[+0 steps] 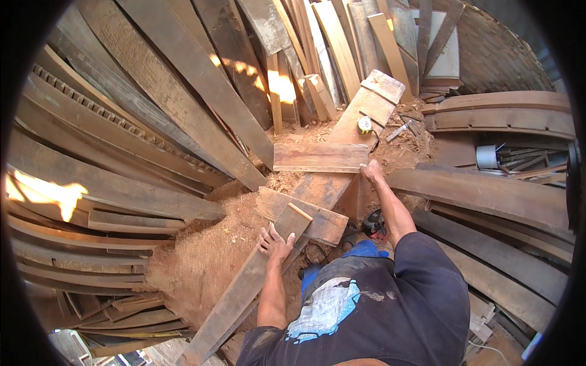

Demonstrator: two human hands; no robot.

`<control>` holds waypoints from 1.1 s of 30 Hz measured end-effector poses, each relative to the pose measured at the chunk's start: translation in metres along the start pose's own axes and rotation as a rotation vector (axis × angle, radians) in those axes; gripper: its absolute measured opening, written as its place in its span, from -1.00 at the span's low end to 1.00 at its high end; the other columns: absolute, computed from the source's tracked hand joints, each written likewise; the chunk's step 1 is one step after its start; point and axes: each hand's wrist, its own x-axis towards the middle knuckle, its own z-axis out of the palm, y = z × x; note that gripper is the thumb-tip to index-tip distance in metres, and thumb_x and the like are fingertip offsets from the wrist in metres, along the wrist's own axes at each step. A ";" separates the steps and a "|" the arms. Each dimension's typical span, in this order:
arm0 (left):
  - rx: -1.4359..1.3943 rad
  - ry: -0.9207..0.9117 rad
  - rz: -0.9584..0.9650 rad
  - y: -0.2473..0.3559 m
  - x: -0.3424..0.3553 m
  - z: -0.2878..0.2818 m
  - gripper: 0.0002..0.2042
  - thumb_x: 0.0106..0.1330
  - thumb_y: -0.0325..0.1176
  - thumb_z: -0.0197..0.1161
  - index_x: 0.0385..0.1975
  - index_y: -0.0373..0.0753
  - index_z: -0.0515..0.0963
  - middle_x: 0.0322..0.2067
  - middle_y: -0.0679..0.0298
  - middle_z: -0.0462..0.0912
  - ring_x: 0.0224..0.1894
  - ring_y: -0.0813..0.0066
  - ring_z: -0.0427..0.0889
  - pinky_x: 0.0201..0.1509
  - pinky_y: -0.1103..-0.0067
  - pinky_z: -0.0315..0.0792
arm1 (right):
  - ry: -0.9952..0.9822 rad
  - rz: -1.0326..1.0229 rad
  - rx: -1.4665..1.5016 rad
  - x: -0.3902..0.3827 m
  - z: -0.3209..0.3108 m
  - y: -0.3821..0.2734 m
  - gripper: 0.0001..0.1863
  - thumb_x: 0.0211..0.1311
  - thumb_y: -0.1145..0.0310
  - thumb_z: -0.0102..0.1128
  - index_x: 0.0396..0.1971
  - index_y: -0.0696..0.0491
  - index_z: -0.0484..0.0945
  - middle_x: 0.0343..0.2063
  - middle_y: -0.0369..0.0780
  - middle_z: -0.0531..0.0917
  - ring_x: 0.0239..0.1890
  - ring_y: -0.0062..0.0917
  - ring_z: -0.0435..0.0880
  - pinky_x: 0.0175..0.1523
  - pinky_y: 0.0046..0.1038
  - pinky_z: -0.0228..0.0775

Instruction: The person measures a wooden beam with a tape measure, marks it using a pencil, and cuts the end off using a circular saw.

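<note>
My right hand (pixel 371 171) grips the lower right corner of a short, reddish-brown board (pixel 320 157). That board lies across a long, dusty plank (pixel 329 186) that slants away from me. Closer in, my left hand (pixel 276 244) is closed over a long, narrow plank (pixel 244 283), its fingers reaching across to the far edge. The upper end of this narrow plank rests on a thick wooden block (pixel 323 224). A tape measure (pixel 364 125) sits on the slanting plank, beyond the short board.
Many planks (pixel 165 91) lean or lie to the left, and more boards (pixel 482 189) are stacked on the right. Sawdust (pixel 207 250) covers the ground. A red and black tool (pixel 375 224) is beside my legs. At right stands a white container (pixel 486 157).
</note>
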 end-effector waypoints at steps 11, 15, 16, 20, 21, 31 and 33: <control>-0.032 -0.059 0.043 0.017 -0.007 -0.026 0.20 0.07 0.30 0.38 0.52 -0.10 -0.29 0.50 -0.20 -0.34 0.54 -0.19 -0.40 0.46 -0.19 -0.49 | 0.264 -0.080 -0.522 0.115 -0.032 -0.073 -0.12 0.09 -0.18 0.36 0.43 -0.42 0.21 0.26 0.08 0.39 0.29 0.12 0.36 0.32 0.00 0.28; -0.033 -0.055 0.047 0.012 -0.005 -0.020 0.22 0.04 0.32 0.39 0.53 -0.09 -0.30 0.50 -0.19 -0.33 0.55 -0.18 -0.41 0.45 -0.19 -0.50 | 0.257 -0.058 -0.649 0.112 -0.026 -0.090 -0.19 0.14 -0.19 0.31 0.39 -0.40 0.24 0.26 0.09 0.41 0.30 0.12 0.37 0.27 0.03 0.31; -0.045 -0.046 0.053 0.010 -0.007 -0.018 0.23 0.04 0.33 0.39 0.53 -0.09 -0.30 0.50 -0.19 -0.33 0.55 -0.17 -0.41 0.45 -0.19 -0.51 | 0.249 -0.064 -0.663 0.108 -0.026 -0.093 -0.21 0.15 -0.17 0.31 0.38 -0.37 0.26 0.25 0.08 0.44 0.29 0.08 0.40 0.26 0.00 0.33; -0.027 -0.069 0.056 0.015 -0.003 -0.021 0.22 0.04 0.36 0.37 0.53 -0.04 -0.30 0.51 -0.16 -0.35 0.55 -0.17 -0.43 0.46 -0.18 -0.52 | 0.348 -0.256 -0.516 0.088 -0.042 -0.071 -0.25 0.15 -0.10 0.33 0.33 -0.23 0.35 0.14 0.08 0.56 0.20 -0.12 0.57 0.24 -0.13 0.38; -0.031 -0.086 0.028 0.014 -0.004 -0.018 0.21 0.05 0.37 0.36 0.54 -0.03 -0.30 0.52 -0.15 -0.36 0.55 -0.17 -0.43 0.47 -0.17 -0.52 | 0.292 -0.291 -0.413 0.064 -0.045 -0.083 -0.27 0.16 -0.01 0.32 0.30 -0.04 0.37 0.09 0.09 0.60 0.12 -0.21 0.65 0.21 -0.20 0.41; -0.033 -0.131 0.028 0.018 -0.010 -0.028 0.11 0.17 0.42 0.20 0.55 0.18 -0.37 0.53 -0.17 -0.40 0.56 -0.23 -0.45 0.48 -0.17 -0.49 | -0.702 -0.470 1.318 -0.106 -0.071 -0.046 -0.54 0.43 0.16 0.06 0.22 0.06 0.41 -0.12 -0.26 0.60 -0.08 -0.47 0.59 0.08 -0.31 0.46; -0.080 -0.152 0.085 0.013 -0.011 -0.034 0.02 0.18 0.38 0.21 0.54 0.34 -0.27 0.52 -0.20 -0.43 0.55 -0.26 -0.50 0.48 -0.17 -0.50 | -0.801 -0.373 1.327 -0.147 -0.059 -0.047 -0.48 0.48 -0.11 -0.05 0.16 -0.03 0.49 -0.12 -0.29 0.64 -0.09 -0.47 0.61 -0.02 -0.30 0.49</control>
